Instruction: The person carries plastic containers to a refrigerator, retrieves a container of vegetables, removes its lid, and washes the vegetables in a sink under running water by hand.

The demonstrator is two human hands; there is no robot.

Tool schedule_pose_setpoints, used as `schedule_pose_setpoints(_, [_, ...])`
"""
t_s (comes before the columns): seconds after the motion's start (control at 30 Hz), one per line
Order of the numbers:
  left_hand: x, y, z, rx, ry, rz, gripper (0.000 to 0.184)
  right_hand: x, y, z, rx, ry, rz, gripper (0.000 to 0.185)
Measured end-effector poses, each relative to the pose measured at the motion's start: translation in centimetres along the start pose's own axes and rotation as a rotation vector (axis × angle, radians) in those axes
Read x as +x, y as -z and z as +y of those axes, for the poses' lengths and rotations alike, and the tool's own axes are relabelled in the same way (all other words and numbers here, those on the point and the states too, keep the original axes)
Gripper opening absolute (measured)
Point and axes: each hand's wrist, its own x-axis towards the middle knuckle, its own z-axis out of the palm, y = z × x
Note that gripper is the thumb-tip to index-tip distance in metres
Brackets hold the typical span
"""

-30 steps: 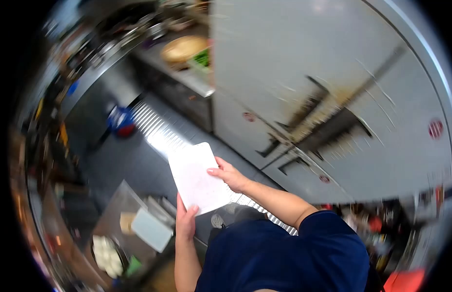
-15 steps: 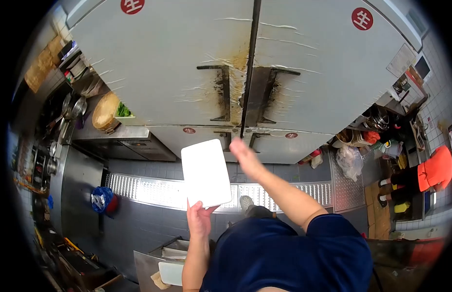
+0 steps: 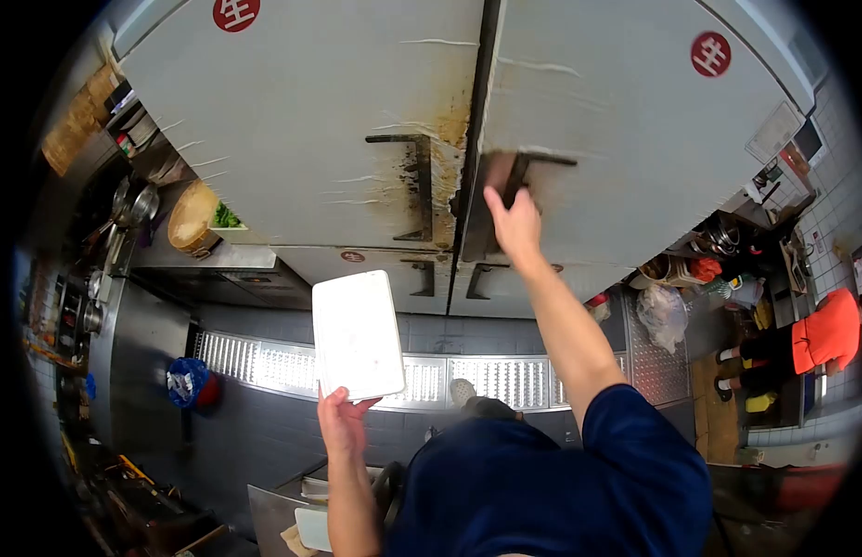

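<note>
A white tray [image 3: 359, 330] is being gripped by the left hand [image 3: 345, 422] at its near left corner, and is being held in the air before the fridge [image 3: 310, 84]. A dark handle [image 3: 548, 160] near the lower left corner of the upper right door [image 3: 626, 139] is being grasped by the right hand [image 3: 517, 226]. Greens [image 3: 227, 217] are being kept near the right edge of a bench [image 3: 250, 256], beside a round basket [image 3: 192, 218].
</note>
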Motion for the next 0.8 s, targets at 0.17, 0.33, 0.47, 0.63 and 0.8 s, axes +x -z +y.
schedule_pose_setpoints(0.17, [3.1, -3.2, 1.6, 0.165, 0.009, -0.109, 0.071, -11.8, 6.9, 1.5, 0.196, 0.091, -0.104, 0.049])
schedule_pose_setpoints(0.33, [6.4, -9.1, 1.8, 0.207, 0.174, -0.343, 0.075, -20.9, 13.3, 8.3, 0.032, 0.357, -0.195, 0.039])
schedule_pose_setpoints(0.47, [8.8, -16.9, 0.5, 0.145, 0.263, -0.543, 0.07, -25.6, 15.8, 9.5, 0.056, 0.423, -0.197, 0.037])
schedule_pose_setpoints(0.63, [11.6, -28.0, -1.1, 0.003, 0.22, -0.688, 0.066, -28.1, 16.9, 9.7, 0.114, 0.315, -0.212, 0.038])
schedule_pose_setpoints(0.8, [15.9, -38.1, -2.5, -0.036, 0.036, -0.558, 0.069, -28.5, 17.3, 10.0, 0.12, 0.261, -0.249, 0.038])
